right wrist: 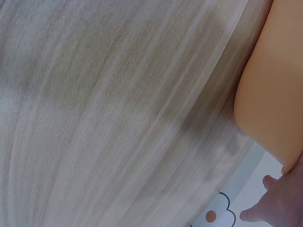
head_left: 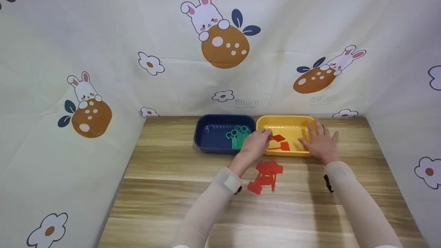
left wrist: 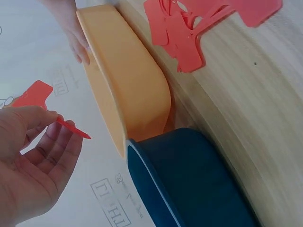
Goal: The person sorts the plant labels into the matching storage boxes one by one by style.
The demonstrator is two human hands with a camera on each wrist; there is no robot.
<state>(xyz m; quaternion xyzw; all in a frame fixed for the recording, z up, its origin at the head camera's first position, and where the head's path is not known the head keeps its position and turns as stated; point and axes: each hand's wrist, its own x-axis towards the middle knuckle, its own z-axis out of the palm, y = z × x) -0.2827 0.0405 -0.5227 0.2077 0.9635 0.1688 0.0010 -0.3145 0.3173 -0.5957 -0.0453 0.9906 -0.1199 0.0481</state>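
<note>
My left hand (head_left: 254, 143) is over the yellow box's left end, pinching a red T-shaped plant label (left wrist: 65, 125) by its pointed stem between thumb and fingers. More red plant labels (head_left: 284, 146) lie inside the yellow box (head_left: 286, 154). My right hand (head_left: 322, 143) rests at that box's right wall, thumb over the inside and fingers spread across the rim. In the right wrist view only part of the right hand (right wrist: 279, 201) shows, past the box's corner. A pile of red plant labels (head_left: 268, 168) lies on the table in front of the yellow box.
Left of the yellow box, and against it, stands a navy box (head_left: 213, 150) holding several green pieces (head_left: 237, 139) with ring-shaped ends. Both boxes sit at the back of the wooden table (head_left: 165, 199), close to a printed cloth backdrop (head_left: 179, 93).
</note>
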